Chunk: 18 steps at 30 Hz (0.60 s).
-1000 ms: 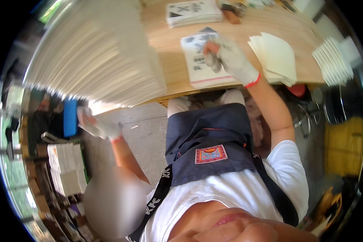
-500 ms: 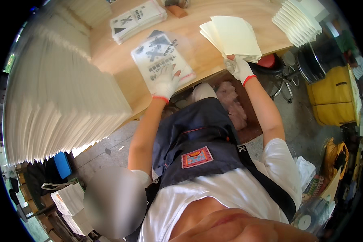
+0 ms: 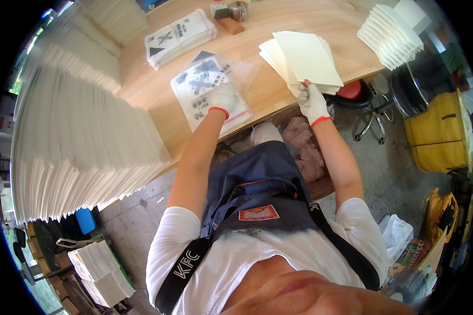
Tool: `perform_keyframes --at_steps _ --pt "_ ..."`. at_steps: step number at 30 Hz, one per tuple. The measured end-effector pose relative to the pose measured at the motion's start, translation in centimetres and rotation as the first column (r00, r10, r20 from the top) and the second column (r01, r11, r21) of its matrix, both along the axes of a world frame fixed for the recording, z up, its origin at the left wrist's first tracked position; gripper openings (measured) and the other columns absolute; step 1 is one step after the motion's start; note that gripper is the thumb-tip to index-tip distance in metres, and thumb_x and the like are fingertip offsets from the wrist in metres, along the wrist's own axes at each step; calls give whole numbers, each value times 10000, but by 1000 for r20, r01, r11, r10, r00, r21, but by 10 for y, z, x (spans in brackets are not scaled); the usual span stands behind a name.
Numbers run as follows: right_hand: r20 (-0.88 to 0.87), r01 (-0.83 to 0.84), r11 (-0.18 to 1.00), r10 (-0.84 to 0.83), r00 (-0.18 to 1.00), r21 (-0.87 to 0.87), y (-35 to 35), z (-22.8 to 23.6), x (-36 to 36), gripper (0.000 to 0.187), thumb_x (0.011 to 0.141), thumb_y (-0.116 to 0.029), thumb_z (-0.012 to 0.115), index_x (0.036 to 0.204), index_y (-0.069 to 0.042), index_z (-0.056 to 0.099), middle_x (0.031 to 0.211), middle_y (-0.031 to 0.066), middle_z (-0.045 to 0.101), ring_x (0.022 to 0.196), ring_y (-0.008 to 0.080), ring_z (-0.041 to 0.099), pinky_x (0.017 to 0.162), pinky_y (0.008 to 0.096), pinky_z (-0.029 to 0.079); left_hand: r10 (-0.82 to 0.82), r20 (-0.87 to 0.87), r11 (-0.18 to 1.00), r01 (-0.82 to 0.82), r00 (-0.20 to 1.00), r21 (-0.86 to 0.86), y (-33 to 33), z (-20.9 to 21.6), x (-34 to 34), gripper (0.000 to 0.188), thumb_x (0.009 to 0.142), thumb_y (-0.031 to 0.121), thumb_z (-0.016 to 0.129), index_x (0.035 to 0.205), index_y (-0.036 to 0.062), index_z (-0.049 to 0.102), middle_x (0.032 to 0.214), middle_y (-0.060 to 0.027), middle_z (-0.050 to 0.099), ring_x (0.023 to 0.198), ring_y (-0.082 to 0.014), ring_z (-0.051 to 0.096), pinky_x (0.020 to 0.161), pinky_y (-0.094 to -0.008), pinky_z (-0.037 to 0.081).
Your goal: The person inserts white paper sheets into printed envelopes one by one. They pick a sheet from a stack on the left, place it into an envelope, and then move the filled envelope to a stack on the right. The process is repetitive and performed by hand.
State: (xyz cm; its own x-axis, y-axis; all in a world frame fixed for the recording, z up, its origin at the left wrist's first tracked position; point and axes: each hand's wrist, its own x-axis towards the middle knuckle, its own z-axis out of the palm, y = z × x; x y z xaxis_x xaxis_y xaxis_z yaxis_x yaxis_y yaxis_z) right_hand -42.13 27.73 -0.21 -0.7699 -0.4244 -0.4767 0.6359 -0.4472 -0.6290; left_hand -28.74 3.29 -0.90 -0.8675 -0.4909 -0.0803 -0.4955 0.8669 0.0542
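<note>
on the table [image 3: 289, 14], left fingers [image 3: 226, 90] touch bags [image 3: 198, 77], right fingers [image 3: 302, 93] cream sheets [image 3: 310, 56] (grips unclear).

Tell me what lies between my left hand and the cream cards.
The head view shows clear plastic beside your left hand, then bare wooden tabletop up to the cards.

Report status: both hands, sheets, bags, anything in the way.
Left hand at printed bags, seemingly under clear film. Right hand at near edge of cream sheets, grip unclear. Tall white stack to the left, apart from both hands.
</note>
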Motion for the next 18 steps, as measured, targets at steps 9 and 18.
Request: perform_keyframes --at_steps 9,18 --pt "164 -224 953 259 952 -204 61 -20 40 309 919 -374 448 924 -71 507 801 69 554 549 146 406 446 239 340 -67 36 996 65 997 62 -32 39 60 182 785 220 524 925 133 600 914 -121 628 844 -298 609 703 -404 481" --pt "-393 45 999 -49 918 -20 73 -15 15 218 894 -98 471 1106 -83 421 814 63 542 534 126 465 421 237 331 -114 140 993 111 984 28 -14 24 111 241 743 181 551 980 141 565 987 -98 589 931 -280 572 722 -425 479"
